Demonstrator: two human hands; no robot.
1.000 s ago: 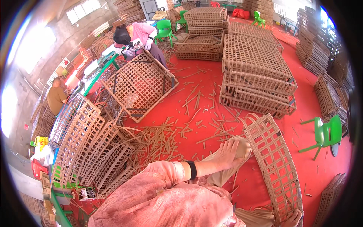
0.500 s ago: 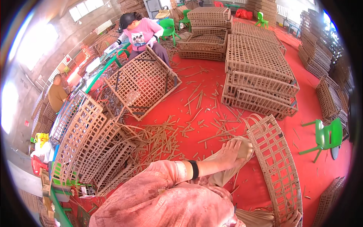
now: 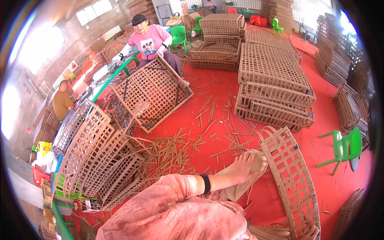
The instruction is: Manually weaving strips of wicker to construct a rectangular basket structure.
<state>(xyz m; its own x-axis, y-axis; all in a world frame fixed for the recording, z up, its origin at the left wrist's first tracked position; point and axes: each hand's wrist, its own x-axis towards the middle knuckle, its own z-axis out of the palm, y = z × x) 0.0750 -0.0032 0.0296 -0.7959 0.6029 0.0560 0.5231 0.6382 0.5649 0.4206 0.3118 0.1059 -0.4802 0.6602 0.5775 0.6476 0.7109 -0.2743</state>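
My left hand, below a pink sleeve with a black wristband, lies with fingers stretched out on beige cloth that seems to cover my knee. It holds nothing I can see. To its right a brown woven lattice panel stands on edge, curving down toward the lower edge of the view. Loose strips loop from its top end. My right hand, mostly cut off by the picture's lower edge, has its fingers around the panel's bottom end.
Cut strips litter the red floor. Stacked woven trays stand ahead, and more lattice panels lean at left. A co-worker in pink sits behind a large woven frame. A green chair stands at right.
The co-worker in pink has raised their head, and one of their hands has shifted slightly. The scene sits a little lower in view. My hands keep their places.
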